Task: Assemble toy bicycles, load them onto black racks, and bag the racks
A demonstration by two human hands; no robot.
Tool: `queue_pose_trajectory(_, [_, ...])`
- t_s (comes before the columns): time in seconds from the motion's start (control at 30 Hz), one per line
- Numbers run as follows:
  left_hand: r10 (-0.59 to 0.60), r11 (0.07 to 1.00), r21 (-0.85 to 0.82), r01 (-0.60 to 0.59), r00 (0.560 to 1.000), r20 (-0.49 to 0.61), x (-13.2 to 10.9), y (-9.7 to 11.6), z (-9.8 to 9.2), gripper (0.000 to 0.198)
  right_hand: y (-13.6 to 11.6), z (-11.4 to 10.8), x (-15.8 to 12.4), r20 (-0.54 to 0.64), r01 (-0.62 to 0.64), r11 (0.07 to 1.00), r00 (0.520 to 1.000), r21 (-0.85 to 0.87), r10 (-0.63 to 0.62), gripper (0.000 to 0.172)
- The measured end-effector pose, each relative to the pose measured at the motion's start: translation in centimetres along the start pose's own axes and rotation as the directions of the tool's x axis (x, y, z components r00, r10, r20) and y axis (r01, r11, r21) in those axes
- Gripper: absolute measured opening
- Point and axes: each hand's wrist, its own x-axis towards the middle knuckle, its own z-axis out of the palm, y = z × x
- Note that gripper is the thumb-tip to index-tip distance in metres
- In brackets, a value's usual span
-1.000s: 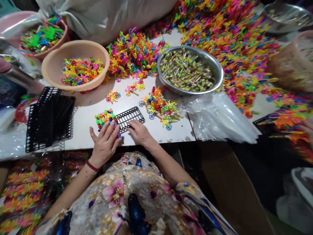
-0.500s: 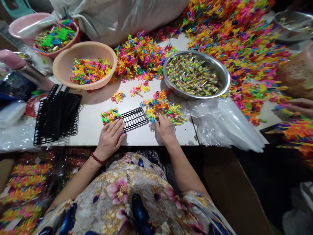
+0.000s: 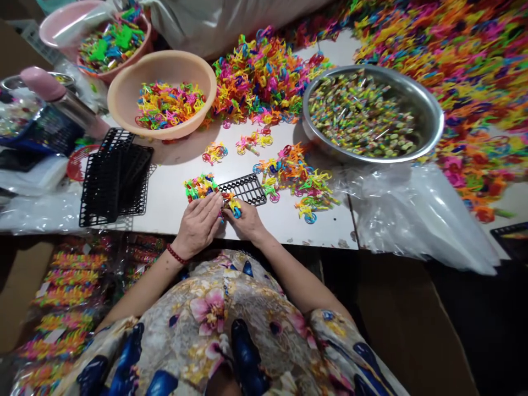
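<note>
A black plastic grid tray lies on the white table in front of me. Upright in its left part stands a packed row of small bright plastic toys. My left hand rests over the near side of that row, fingers stretched out flat and side by side. Against the end of the row, my right hand pinches a small plastic toy bicycle, yellow and blue; its lower part is hidden by the fingers. Right of the tray is a loose heap of the same toys.
A peach bowl of toys and a steel bowl of candy-like sticks stand behind. Black trays are stacked at left. Clear plastic bags lie at right. Toy piles fill the back.
My right hand has moved left from the loose heap to the row in the tray, with a toy bicycle in its fingers. My left hand stays on the row. The view has shifted right.
</note>
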Motion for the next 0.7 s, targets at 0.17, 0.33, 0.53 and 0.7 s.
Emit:
queue_pose_trajectory(0.17, [0.009,1.000,-0.001,-0.009,1.000,0.008,-0.1,0.0,0.0,0.066,0.7,0.5,0.1,0.053,0.132,0.982,0.991,-0.134,-0.126,0.012])
queue_pose_trajectory(0.33, [-0.007,1.000,0.028,0.006,0.999,0.049,0.3,0.2,-0.4,0.066,0.9,0.2,0.7,0.152,0.215,0.959,0.970,-0.182,-0.188,0.021])
queue_pose_trajectory(0.53, [-0.058,0.993,0.110,0.042,0.987,0.149,1.2,1.0,-0.5,0.059,1.1,0.1,1.1,0.222,0.263,0.930,0.953,-0.258,-0.208,0.028])
queue_pose_trajectory(0.7, [-0.081,0.991,0.114,0.071,0.993,0.090,1.3,1.2,-0.2,0.057,1.2,0.1,1.0,0.239,0.285,0.921,0.945,-0.266,-0.223,0.023])
